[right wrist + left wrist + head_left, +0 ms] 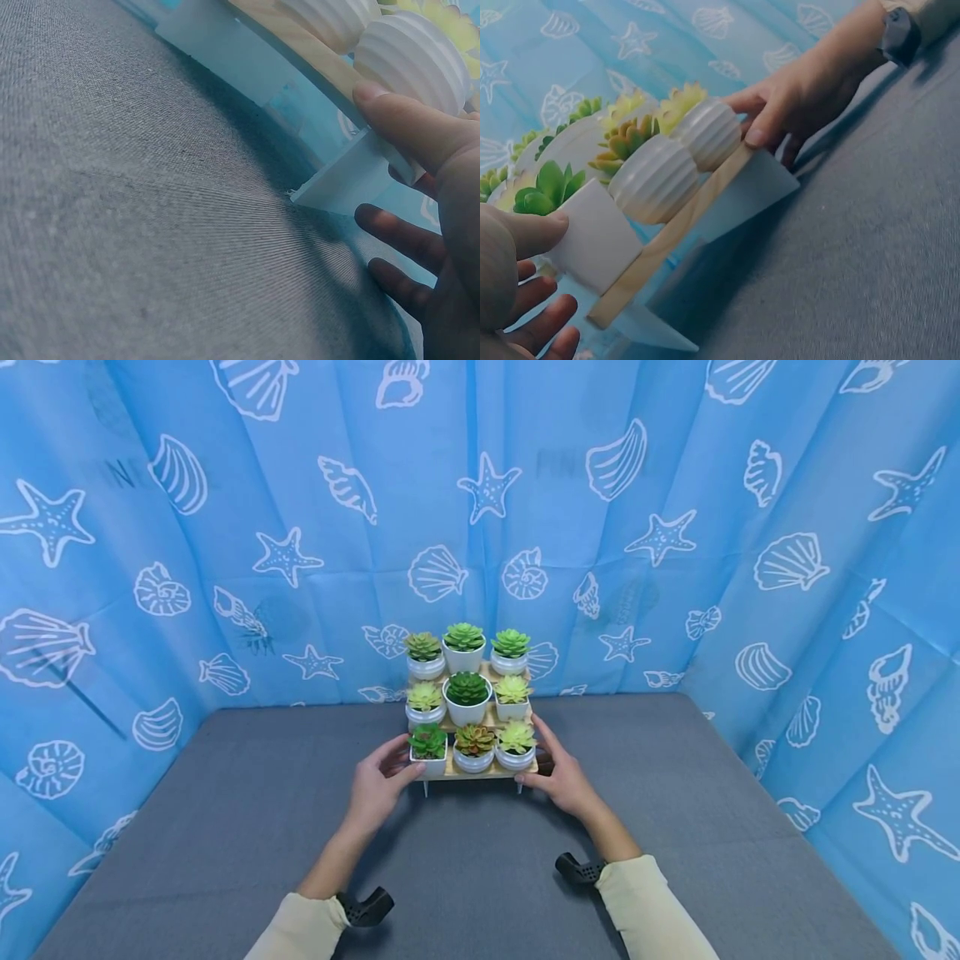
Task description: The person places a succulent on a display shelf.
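A tiered wooden plant stand [491,773] with white supports holds several small potted succulents on three levels. At its front left corner is a dark green succulent in a square white pot [596,236]. My left hand [380,785] holds this pot: the thumb lies against it, the index finger goes behind it, and the other fingers are loosely bent. My right hand [564,781] grips the stand's right front corner, thumb on the wooden edge [315,60] beside a ribbed round white pot [412,64]. Two of its fingers hang apart from the white support [345,176].
The stand is on a grey cloth-covered table [480,877], near its back edge. A blue curtain [480,543] with white shells and starfish surrounds the table's back and sides. Black wrist devices [367,907] sit at both cream sleeves.
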`<state>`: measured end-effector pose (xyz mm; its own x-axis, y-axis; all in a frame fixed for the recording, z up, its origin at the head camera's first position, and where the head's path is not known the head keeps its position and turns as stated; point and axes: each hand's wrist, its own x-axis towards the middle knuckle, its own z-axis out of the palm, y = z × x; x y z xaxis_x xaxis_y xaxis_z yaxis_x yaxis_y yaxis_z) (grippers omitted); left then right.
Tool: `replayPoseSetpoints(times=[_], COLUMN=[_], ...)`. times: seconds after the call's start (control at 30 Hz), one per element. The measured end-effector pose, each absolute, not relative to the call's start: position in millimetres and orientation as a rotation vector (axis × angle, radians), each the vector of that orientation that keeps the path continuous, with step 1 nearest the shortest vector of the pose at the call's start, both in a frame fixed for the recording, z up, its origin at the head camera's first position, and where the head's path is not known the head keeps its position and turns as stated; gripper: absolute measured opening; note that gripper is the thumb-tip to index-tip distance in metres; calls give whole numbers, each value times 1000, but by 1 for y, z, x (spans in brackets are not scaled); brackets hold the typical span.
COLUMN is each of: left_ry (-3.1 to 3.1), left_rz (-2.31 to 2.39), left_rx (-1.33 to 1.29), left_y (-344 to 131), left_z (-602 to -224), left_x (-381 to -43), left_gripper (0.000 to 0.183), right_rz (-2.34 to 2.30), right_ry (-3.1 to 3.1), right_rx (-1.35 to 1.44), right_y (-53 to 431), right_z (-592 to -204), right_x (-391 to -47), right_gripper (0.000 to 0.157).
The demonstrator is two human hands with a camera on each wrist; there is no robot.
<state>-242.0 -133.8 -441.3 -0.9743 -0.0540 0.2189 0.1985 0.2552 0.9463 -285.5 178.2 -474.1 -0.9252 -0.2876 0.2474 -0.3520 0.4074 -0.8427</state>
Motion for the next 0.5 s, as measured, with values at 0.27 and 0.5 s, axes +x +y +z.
replayPoseSetpoints(times=[0.27, 0.5], left_ry=[-2333, -2365], left_rz=[-1617, -1366], left_rx=[-211, -221], left_y=[-148, -181], left_z=[-443, -452], left_x=[-242, -242], left_gripper=[52, 52], right_rz=[1533, 1326], right_ry=[-2569, -2670], right_rx=[626, 605], right_y=[183, 196], right_z=[-459, -455], right_x=[-276, -267], right_gripper=[98, 95])
